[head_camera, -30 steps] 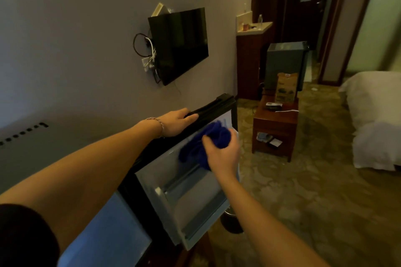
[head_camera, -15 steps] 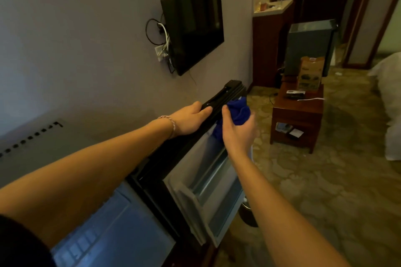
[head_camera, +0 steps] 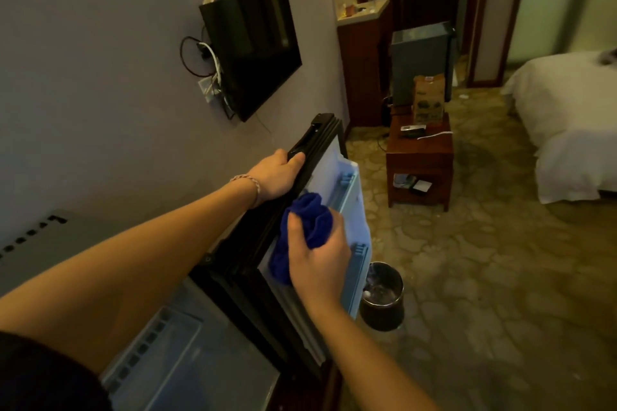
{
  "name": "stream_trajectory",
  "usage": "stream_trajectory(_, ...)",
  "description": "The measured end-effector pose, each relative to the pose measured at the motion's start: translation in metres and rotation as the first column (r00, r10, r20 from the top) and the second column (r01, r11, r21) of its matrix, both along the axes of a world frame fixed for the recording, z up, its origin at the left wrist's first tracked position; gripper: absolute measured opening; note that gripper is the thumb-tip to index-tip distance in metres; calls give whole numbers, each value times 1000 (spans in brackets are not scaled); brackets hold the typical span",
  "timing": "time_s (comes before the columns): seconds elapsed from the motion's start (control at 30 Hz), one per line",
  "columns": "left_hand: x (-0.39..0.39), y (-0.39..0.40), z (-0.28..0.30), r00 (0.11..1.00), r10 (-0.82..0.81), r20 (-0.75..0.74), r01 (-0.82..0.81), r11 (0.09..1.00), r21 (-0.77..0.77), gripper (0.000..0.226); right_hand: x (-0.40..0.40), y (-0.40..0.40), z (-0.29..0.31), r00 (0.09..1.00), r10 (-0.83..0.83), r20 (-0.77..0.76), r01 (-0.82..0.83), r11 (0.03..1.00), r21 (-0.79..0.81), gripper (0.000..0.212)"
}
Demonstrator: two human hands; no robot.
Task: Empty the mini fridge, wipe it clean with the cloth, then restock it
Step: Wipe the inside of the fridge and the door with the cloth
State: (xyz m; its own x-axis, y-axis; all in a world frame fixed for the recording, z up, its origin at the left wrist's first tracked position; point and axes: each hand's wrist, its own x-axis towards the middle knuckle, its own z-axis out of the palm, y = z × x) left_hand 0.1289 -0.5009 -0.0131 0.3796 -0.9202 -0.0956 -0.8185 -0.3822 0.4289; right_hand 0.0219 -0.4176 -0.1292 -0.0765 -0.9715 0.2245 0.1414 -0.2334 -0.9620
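The mini fridge stands open below me, its pale interior (head_camera: 187, 354) showing at the lower left. Its door (head_camera: 350, 197) swings out to the right, black on the outer edge and white inside with shelf rails. My left hand (head_camera: 277, 173) grips the door's black top edge. My right hand (head_camera: 317, 257) is closed on a bunched blue cloth (head_camera: 303, 227) and presses it against the door's white inner face, near the upper shelf.
A dark waste bin (head_camera: 382, 297) stands on the patterned floor just right of the door. Farther off are a wooden side table (head_camera: 420, 157), a grey cabinet (head_camera: 420, 57), a wall TV (head_camera: 253, 50) and a white bed (head_camera: 567, 130).
My right hand has slid the blue cloth down the door's inner face from the top edge. The left hand keeps its hold on the door. My view has tilted downward.
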Motion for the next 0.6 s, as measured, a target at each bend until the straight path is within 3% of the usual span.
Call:
stream_trajectory(0.13, -4, 2, -1, 1000, -5, -25, 5, 1000, -15, 55, 3, -2, 5, 997, -73, 40, 72, 997, 17, 47)
stream_trajectory(0.37, -1, 4, -1, 999, 11, -47, -12, 1000, -15, 52, 15, -54, 17, 988, -153, 26, 150, 985, 82, 28)
stream_trajectory(0.47, 2, 4, 0, 997, 36, -63, -36, 999, -12, 52, 16, -82, 18, 991, -124, 56, 118, 988, 94, 27)
stream_trajectory(0.6, 14, 6, -1, 988, 106, -109, -107, 994, -9, 52, 22, -119, 18, 994, 32, 109, -41, 996, 82, 27)
